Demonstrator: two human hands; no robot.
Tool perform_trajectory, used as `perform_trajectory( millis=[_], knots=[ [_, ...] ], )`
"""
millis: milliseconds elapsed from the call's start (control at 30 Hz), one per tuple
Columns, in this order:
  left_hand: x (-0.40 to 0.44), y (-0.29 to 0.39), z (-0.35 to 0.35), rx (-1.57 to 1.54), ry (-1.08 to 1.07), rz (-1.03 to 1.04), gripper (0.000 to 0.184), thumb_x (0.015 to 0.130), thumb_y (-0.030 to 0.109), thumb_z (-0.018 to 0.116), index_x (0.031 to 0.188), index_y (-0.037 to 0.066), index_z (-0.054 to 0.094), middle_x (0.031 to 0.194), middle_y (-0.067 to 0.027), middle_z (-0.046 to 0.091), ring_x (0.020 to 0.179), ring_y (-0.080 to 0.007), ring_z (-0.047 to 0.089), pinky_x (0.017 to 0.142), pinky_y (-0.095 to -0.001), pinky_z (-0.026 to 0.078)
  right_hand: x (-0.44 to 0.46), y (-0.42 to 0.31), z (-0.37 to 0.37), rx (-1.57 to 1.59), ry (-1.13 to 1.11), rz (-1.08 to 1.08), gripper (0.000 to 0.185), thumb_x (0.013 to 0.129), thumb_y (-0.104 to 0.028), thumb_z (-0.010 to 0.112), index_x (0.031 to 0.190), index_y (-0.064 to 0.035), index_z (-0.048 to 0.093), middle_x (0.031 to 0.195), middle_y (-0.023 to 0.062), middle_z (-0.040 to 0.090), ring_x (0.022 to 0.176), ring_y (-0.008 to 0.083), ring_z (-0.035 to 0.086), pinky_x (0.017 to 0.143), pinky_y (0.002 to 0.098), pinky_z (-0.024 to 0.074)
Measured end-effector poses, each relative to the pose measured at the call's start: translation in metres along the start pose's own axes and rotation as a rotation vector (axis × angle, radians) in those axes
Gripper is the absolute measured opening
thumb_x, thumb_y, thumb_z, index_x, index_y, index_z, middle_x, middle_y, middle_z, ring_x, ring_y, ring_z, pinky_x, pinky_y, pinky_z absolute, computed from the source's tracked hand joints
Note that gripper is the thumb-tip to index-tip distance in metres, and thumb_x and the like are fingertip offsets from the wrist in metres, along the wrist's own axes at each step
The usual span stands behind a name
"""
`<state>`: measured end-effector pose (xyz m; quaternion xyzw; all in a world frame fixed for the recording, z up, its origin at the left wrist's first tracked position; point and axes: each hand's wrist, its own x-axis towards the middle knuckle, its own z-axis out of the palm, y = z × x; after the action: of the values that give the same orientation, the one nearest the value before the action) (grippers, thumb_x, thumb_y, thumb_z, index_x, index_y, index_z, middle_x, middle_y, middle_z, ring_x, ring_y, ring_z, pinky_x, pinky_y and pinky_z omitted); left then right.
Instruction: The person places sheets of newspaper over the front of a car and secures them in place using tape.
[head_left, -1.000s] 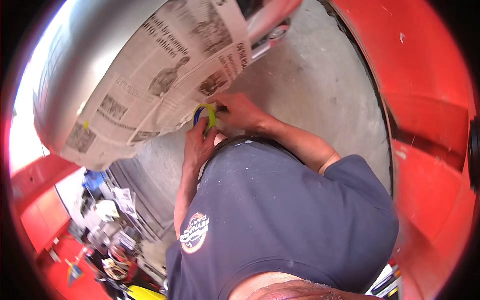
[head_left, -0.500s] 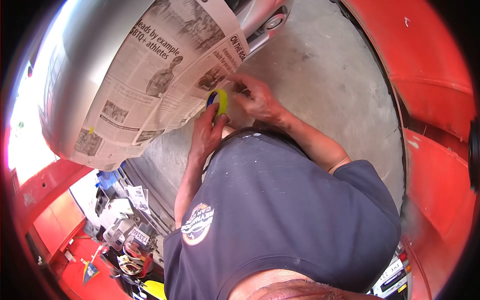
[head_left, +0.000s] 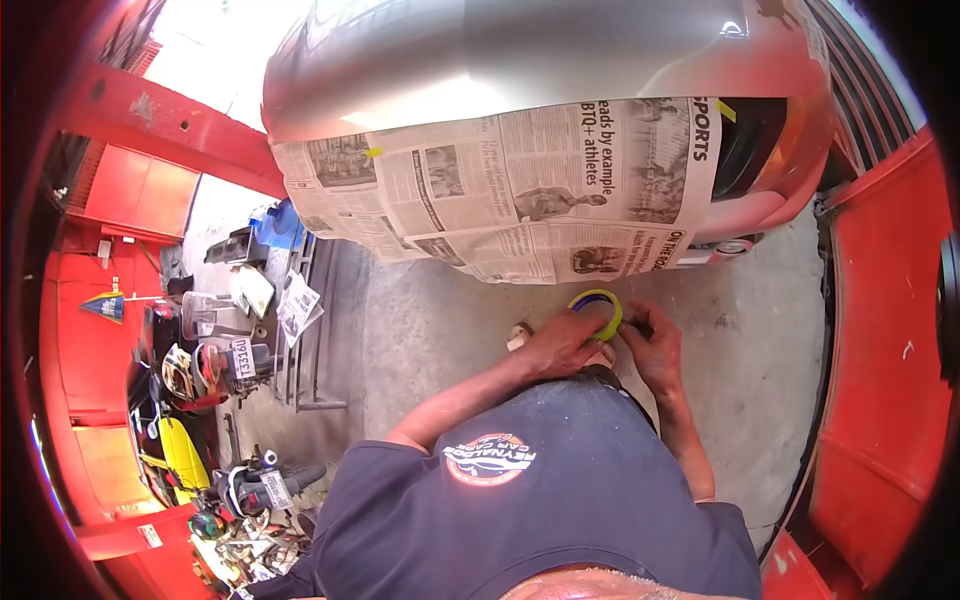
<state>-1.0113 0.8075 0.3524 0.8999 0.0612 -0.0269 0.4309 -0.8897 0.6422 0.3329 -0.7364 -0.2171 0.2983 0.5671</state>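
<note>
A roll of yellow-green tape (head_left: 615,318) with a blue inner side is in my left hand (head_left: 567,345), its fingers closed around the near side of the ring. My right hand (head_left: 656,348) is just right of the roll, its fingers bent together in a pinch close to the ring's edge. Whatever lies between those fingertips is too small to make out. Ahead of both hands, newspaper sheets (head_left: 470,200) hang over the lower part of a silver car (head_left: 400,75). Short yellow tape pieces (head_left: 374,152) stick on the paper's upper edge.
A red post (head_left: 185,125) crosses at upper left, and red panels (head_left: 890,330) stand along the right. On the left are a metal rack (head_left: 300,330) with loose papers (head_left: 299,305) and several parked motorcycles (head_left: 270,485). Grey concrete floor (head_left: 430,310) lies below the car.
My view has turned, so the car and newspaper now stretch across the top. The tape roll stays in my left hand. My right hand's fingers have drawn together close beside the roll.
</note>
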Motion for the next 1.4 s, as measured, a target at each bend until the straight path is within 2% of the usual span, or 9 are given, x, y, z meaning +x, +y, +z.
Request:
perform_trajectory(
  millis=[367, 567, 700, 867, 967, 1067, 1167, 1233, 1400],
  knots=[
    [0.001, 0.000, -0.006, 0.048, 0.035, -0.014, 0.025, 0.088, 0.018, 0.065, 0.106, 0.002, 0.063, 0.092, -0.0262, 0.066, 0.089, -0.0473, 0.062, 0.080, -0.0513, 0.049, 0.020, 0.025, 0.009, 0.035, -0.071, -0.105, 0.029, 0.086, -0.009, 0.067, 0.113, -0.0016, 0.061, 0.097, 0.0148, 0.069, 0.088, 0.0206, 0.066, 0.080, 0.0339, 0.0533],
    [0.026, 0.011, -0.008, 0.278, 0.193, -0.018, 0.015, 0.087, 0.018, 0.066, 0.090, 0.003, 0.063, 0.077, -0.0212, 0.064, 0.076, -0.0440, 0.060, 0.072, -0.0514, 0.045, 0.014, -0.005, -0.006, 0.121, 0.112, -0.207, 0.033, 0.088, -0.008, 0.070, 0.120, -0.0042, 0.061, 0.095, 0.0093, 0.065, 0.093, 0.0199, 0.063, 0.083, 0.0360, 0.0535],
    [0.049, 0.018, -0.006, 0.446, 0.265, 0.168, 0.011, 0.082, 0.013, 0.067, 0.085, 0.004, 0.061, 0.068, -0.0166, 0.062, 0.069, -0.0375, 0.061, 0.071, -0.0467, 0.044, 0.019, -0.022, -0.010, -0.212, 0.359, -0.445, 0.033, 0.085, -0.012, 0.073, 0.115, -0.0014, 0.064, 0.093, 0.0188, 0.065, 0.089, 0.0358, 0.066, 0.080, 0.0431, 0.0534],
    [0.072, 0.024, 0.004, 0.521, 0.325, 0.263, 0.013, 0.085, 0.011, 0.067, 0.094, 0.003, 0.063, 0.070, -0.0160, 0.062, 0.069, -0.0346, 0.061, 0.073, -0.0452, 0.044, 0.022, -0.008, -0.011, -0.214, 0.327, -0.395, 0.023, 0.083, -0.014, 0.075, 0.102, -0.0017, 0.069, 0.093, 0.0209, 0.065, 0.091, 0.0414, 0.065, 0.078, 0.0463, 0.0536],
    [0.081, 0.018, 0.011, 0.550, 0.349, 0.304, 0.015, 0.084, 0.012, 0.069, 0.095, 0.003, 0.063, 0.072, -0.0151, 0.063, 0.069, -0.0334, 0.061, 0.073, -0.0446, 0.044, 0.035, 0.004, -0.024, -0.226, 0.287, -0.445, 0.018, 0.088, -0.008, 0.070, 0.104, -0.0025, 0.072, 0.093, 0.0176, 0.069, 0.087, 0.0347, 0.069, 0.076, 0.0400, 0.0542],
    [0.083, 0.035, 0.008, 0.559, 0.400, 0.340, 0.016, 0.082, 0.013, 0.072, 0.092, 0.004, 0.063, 0.073, -0.0133, 0.063, 0.070, -0.0323, 0.061, 0.074, -0.0440, 0.044, 0.080, 0.039, -0.034, -0.113, 0.482, -0.081, 0.016, 0.088, -0.010, 0.069, 0.102, 0.0000, 0.071, 0.096, 0.0177, 0.072, 0.088, 0.0293, 0.071, 0.078, 0.0384, 0.0541],
    [0.067, 0.055, 0.005, 0.455, 0.497, 0.436, 0.016, 0.084, 0.009, 0.073, 0.094, 0.003, 0.062, 0.071, -0.0121, 0.059, 0.071, -0.0328, 0.058, 0.076, -0.0442, 0.044, 0.110, 0.036, -0.078, 0.028, 0.652, -0.166, 0.027, 0.087, -0.017, 0.073, 0.107, -0.0001, 0.071, 0.096, 0.0210, 0.073, 0.088, 0.0355, 0.072, 0.079, 0.0411, 0.0553],
    [0.066, 0.039, 0.004, 0.428, 0.484, 0.345, 0.015, 0.085, 0.009, 0.072, 0.094, 0.003, 0.062, 0.071, -0.0119, 0.059, 0.072, -0.0333, 0.058, 0.076, -0.0448, 0.043, 0.125, 0.037, -0.089, -0.107, 0.666, -0.381, 0.031, 0.085, -0.018, 0.074, 0.111, -0.0014, 0.072, 0.096, 0.0198, 0.074, 0.088, 0.0340, 0.072, 0.080, 0.0414, 0.0555],
    [0.045, 0.006, 0.012, 0.301, 0.399, 0.064, 0.014, 0.092, 0.015, 0.068, 0.093, 0.003, 0.062, 0.073, -0.0146, 0.060, 0.073, -0.0363, 0.058, 0.075, -0.0467, 0.043, 0.158, 0.036, -0.101, -0.158, 0.523, -0.221, 0.030, 0.084, -0.018, 0.075, 0.110, -0.0031, 0.073, 0.097, 0.0200, 0.074, 0.087, 0.0360, 0.072, 0.080, 0.0416, 0.0557]
  ],
)
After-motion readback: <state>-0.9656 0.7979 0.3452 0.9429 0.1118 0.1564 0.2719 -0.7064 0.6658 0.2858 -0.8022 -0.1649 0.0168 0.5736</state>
